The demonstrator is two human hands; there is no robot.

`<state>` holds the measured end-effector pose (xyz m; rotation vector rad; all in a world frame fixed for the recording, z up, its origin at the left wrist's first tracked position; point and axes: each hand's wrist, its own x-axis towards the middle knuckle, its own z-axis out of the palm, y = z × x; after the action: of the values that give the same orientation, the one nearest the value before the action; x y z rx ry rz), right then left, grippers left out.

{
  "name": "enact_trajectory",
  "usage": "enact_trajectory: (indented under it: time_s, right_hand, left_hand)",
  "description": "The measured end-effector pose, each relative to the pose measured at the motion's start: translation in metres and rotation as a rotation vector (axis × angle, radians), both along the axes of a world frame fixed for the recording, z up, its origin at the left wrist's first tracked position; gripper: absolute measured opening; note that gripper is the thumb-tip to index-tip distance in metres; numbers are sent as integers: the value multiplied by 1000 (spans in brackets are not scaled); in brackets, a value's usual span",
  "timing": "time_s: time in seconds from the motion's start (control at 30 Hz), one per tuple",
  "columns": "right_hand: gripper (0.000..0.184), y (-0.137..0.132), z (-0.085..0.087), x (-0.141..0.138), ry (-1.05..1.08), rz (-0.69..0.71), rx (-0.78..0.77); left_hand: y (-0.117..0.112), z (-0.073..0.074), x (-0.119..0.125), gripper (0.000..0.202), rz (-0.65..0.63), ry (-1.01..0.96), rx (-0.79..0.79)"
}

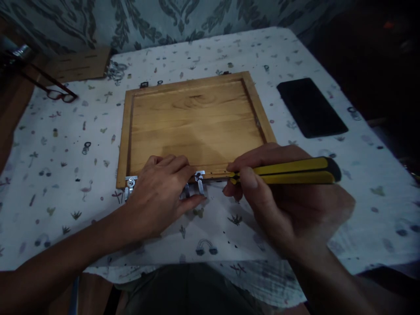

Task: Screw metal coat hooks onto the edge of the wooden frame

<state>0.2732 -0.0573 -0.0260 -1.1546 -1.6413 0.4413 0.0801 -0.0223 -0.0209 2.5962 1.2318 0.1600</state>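
Note:
A shallow framed wooden panel (pixel 197 118) lies on the table. Two shiny metal fittings sit at its near edge, one near the left corner (pixel 131 183) and a second (pixel 199 177) nearer the middle. My left hand (pixel 160 192) is closed over the edge between them, its fingers on the wooden rim and the thumb below beside the second fitting. What its palm covers is hidden. My right hand (pixel 278 192) grips a yellow and black screwdriver (pixel 292 170) lying nearly level, pointing left. Its tip is hard to make out near small dark holes in the rim.
A black phone (pixel 311 107) lies right of the panel. Glasses (pixel 62 95), a piece of cardboard (pixel 78 63) and a small heap of metal pieces (pixel 116 71) lie at the back left. A patterned cloth (pixel 82 144) covers the table, and a patterned wall (pixel 183 19) stands behind.

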Motion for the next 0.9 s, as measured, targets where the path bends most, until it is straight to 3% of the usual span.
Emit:
enact_trajectory:
  time_s: [0.53,0.67,0.9]
  right_hand:
    - [11,5,2,1,-16,4,17]
    - [16,8,4,0,154,17,-116]
    - [15,6,9,-1,366,160,-282]
  left_hand:
    - [1,0,2,28,-1,5,-4]
    - [2,0,2,30,4,19,-6]
    - [1,-1,2,34,2,27,-16]
